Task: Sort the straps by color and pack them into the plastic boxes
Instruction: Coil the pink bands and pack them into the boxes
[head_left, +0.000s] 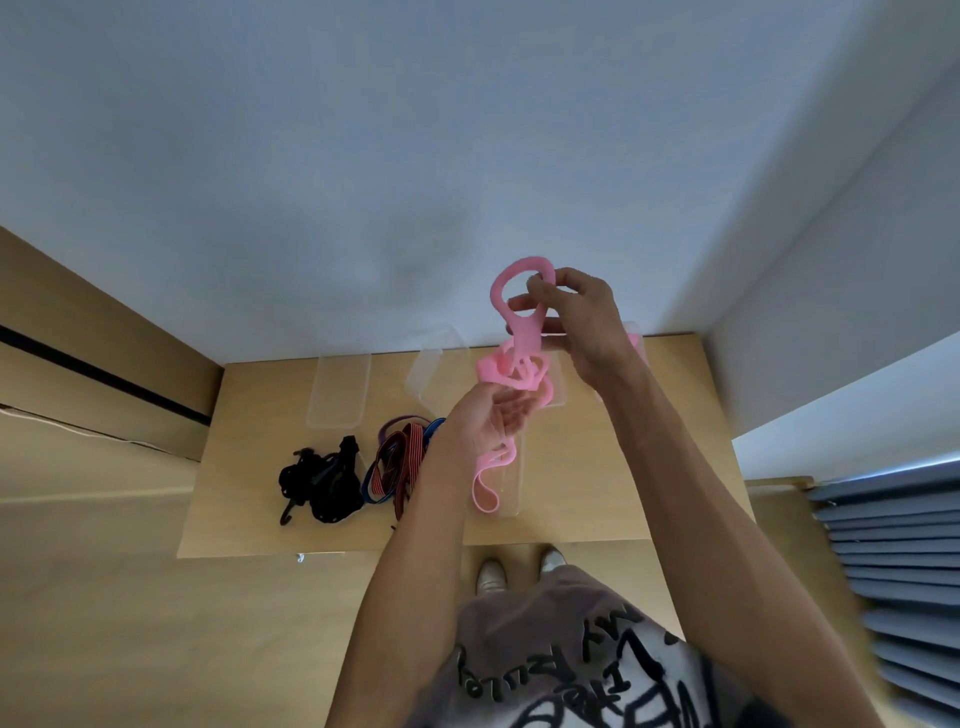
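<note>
A pink strap (519, 338) hangs tangled in the air above the wooden table (597, 467). My right hand (576, 322) pinches its upper loop. My left hand (488, 421) holds the bunched middle from below, and a pink tail (488, 488) dangles under it. On the table lie a black strap pile (324, 483) and a bundle of red striped, blue and purple straps (397, 462). Clear plastic boxes stand on the table: one at the back left (337, 387), one behind my hands (434, 364), one under the pink tail (514, 483), and one behind my right hand holding something pink (638, 345).
The table is pushed against a pale wall (415, 156). A wooden bench or ledge (104, 338) runs along the left. A blue slatted unit (893, 571) stands at the right. My feet (519, 569) are at the table's near edge.
</note>
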